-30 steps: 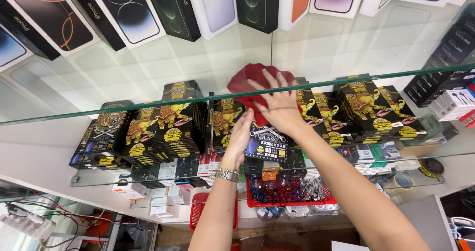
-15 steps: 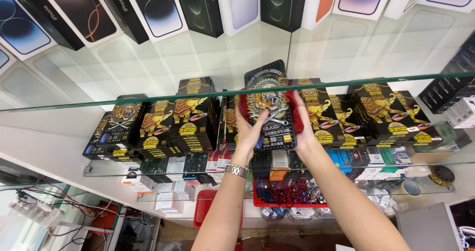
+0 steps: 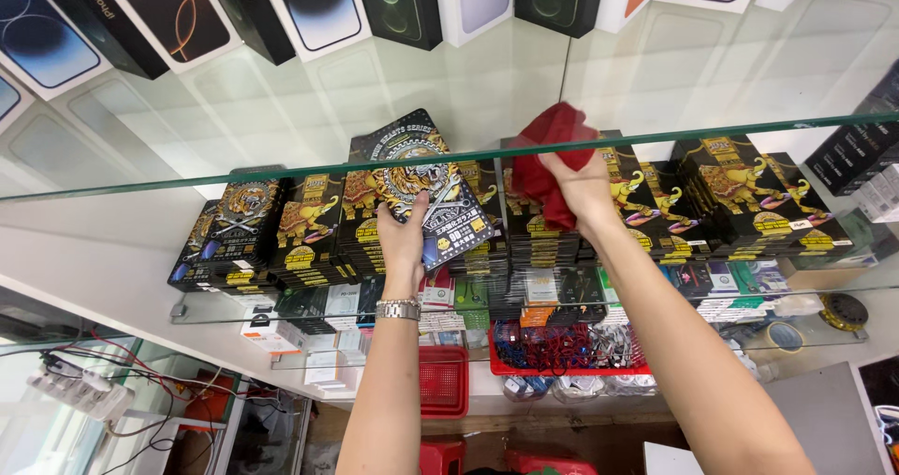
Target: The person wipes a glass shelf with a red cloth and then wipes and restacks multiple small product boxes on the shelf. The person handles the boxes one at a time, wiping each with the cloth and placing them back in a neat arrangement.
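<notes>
— Frankly, what worries you?

— The left hand pinches a flat black pack by its lower edge only, thumb in front and fingers behind; the pack is lifted and tilted in front of the stacks on the middle glass shelf, its top reaching the shelf edge above; a thin hold on a slick wrapper could let it slide off and fall to the lower shelves.

— And the other hand?

— The right hand is clenched round a red cloth, bunched just beside the pack; a loose fold could catch a neighbouring stack and tip it; either wrist could also knock the glass edge, I'd judge.

— What can't you tell?

— The fingers behind the pack are hidden, so how firm the hold is I can't say; the glass edge crosses the pack and the cloth; reflections blur what sits behind; the phone boxes up top are cut off by the frame; the red basket and clutter below are too small to sort out.
</notes>
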